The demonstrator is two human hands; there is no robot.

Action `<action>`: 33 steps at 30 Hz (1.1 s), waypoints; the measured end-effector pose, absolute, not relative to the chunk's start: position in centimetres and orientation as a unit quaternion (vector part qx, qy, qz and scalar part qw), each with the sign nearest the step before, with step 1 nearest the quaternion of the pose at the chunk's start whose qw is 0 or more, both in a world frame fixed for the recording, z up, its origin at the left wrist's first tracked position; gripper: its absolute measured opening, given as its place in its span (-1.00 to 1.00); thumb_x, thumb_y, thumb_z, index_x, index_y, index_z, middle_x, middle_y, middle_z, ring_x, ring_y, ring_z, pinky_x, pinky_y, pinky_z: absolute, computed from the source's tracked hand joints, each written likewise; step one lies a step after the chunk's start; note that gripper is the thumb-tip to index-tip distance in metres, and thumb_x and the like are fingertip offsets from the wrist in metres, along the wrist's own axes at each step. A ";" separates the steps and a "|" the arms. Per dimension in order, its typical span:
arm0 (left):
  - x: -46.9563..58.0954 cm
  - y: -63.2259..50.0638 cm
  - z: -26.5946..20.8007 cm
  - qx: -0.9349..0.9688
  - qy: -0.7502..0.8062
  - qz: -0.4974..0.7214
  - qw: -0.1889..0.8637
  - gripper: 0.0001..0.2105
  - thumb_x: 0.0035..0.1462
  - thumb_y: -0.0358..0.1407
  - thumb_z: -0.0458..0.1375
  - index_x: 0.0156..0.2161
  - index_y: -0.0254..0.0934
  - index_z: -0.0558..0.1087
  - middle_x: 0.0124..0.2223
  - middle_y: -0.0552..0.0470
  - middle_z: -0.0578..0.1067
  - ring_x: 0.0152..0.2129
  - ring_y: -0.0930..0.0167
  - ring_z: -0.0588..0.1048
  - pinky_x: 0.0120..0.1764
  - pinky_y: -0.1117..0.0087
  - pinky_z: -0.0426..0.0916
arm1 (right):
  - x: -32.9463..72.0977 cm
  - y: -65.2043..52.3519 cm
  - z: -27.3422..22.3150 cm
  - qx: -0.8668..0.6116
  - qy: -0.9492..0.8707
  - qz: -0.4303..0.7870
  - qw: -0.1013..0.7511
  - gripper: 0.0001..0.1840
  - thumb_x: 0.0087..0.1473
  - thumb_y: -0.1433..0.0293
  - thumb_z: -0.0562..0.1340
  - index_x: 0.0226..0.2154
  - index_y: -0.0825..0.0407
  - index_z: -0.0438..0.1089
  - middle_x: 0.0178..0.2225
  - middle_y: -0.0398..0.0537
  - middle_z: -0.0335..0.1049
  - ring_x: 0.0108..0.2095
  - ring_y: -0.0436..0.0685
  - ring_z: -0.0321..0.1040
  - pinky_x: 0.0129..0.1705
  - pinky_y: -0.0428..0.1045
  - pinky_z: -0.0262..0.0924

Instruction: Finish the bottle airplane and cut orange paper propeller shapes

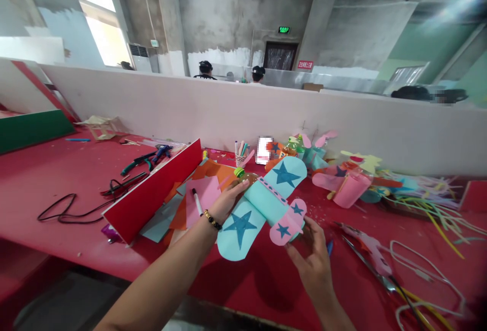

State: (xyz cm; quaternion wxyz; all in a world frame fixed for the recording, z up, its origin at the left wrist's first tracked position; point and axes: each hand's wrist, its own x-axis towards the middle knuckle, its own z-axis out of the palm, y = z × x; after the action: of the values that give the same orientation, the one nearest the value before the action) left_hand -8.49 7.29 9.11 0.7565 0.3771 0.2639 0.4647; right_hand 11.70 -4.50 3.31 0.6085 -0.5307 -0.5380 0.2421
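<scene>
Above the red table I hold a toy airplane point(266, 203) made from a plastic bottle wrapped in light blue paper. Its two rounded blue wings and the small pink tail pieces carry dark blue stars. My left hand point(229, 198), with a beaded bracelet at the wrist, is closed around the neck end, below the green cap point(239, 172). At the tail end, my right hand point(312, 251) grips the bottle's base between thumb and fingers; part of that grip is hidden behind the pink paper.
Left, a red divider board point(160, 189) stands beside coloured paper sheets point(203, 196) and a marker point(197, 201). A pink glue gun point(371, 247), scissors point(367, 262) and cables lie right. Other paper-covered bottles point(352, 187) and paper strips point(422, 194) sit farther back, before a white partition point(228, 108).
</scene>
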 end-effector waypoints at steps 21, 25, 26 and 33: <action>-14.1 4.7 9.9 0.649 0.418 0.353 0.529 -0.62 -0.03 -0.08 0.24 -0.13 -0.26 0.47 -0.13 -0.10 0.51 -0.22 0.30 0.47 -0.18 0.33 0.36 | 12.3 -5.3 2.8 -0.506 -0.486 0.244 0.670 -0.34 -0.15 0.36 0.36 0.02 -0.07 0.16 -0.04 0.03 0.25 -0.08 0.21 0.30 -0.08 0.10 0.25; -15.3 1.5 13.6 0.765 0.457 0.363 0.273 -0.71 -0.06 -0.12 0.27 -0.22 -0.19 0.49 -0.23 -0.02 0.50 -0.28 0.33 0.44 -0.21 0.34 0.33 | 11.6 -6.1 3.0 -0.503 -0.497 0.244 0.663 -0.35 -0.16 0.38 0.36 0.02 -0.08 0.18 -0.04 0.03 0.25 -0.07 0.23 0.29 -0.07 0.11 0.25; -14.5 0.7 14.3 0.790 0.432 0.368 0.233 -0.70 -0.07 -0.12 0.28 -0.20 -0.17 0.48 -0.20 -0.02 0.49 -0.24 0.31 0.42 -0.17 0.31 0.32 | 11.4 -6.3 2.9 -0.500 -0.501 0.247 0.662 -0.35 -0.16 0.38 0.36 0.02 -0.08 0.18 -0.04 0.03 0.25 -0.07 0.24 0.29 -0.08 0.11 0.26; -6.8 -1.3 14.7 0.902 0.233 0.316 0.180 -0.81 0.08 -0.31 0.17 -0.15 -0.18 0.48 -0.19 -0.03 0.46 -0.20 0.34 0.36 -0.09 0.27 0.25 | 10.9 -7.9 1.9 -0.490 -0.554 0.244 0.627 -0.27 -0.15 0.40 0.37 0.09 -0.10 0.13 0.09 0.12 0.16 0.05 0.35 0.23 -0.01 0.22 0.22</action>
State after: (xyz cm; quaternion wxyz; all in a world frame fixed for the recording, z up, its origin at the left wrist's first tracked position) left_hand -6.77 -1.32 14.66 0.1804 0.9017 0.2335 0.3160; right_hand 10.87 -7.86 1.94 0.6272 -0.4899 -0.5539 0.2445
